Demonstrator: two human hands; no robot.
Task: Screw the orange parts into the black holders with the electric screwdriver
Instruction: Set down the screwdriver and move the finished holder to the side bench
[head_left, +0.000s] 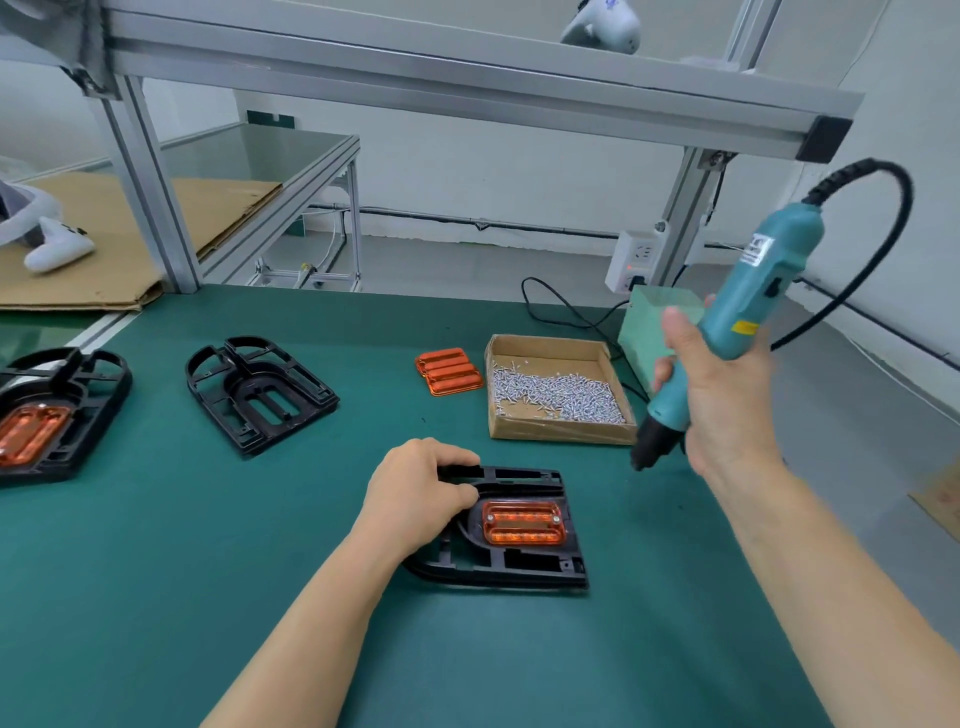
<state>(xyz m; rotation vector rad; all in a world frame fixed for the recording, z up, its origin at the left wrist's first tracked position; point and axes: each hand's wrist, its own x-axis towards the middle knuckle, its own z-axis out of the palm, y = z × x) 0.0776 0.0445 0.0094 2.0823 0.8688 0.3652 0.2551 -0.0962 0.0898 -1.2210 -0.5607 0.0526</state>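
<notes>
the left hand (418, 488) rests curled on the upper left edge of the black holder (524, 566) lying near the middle of the green mat (156, 545), fingers gripping its rim. an orange part (523, 522) sits seated in that holder, with what look like two screws at its left and right ends, though they are small. at about two o'clock from the holder, the right hand (727, 395) is wrapped around the teal electric screwdriver (737, 312), held tilted in the air with its black tip pointing down toward the mat, clear of the holder. a cardboard tray of screws (556, 389) sits at twelve o'clock, a stack of spare orange parts (449, 370) just left of it. at ten o'clock lies an empty black holder (260, 392), and at nine o'clock a holder stack with an orange part (47, 415).
</notes>
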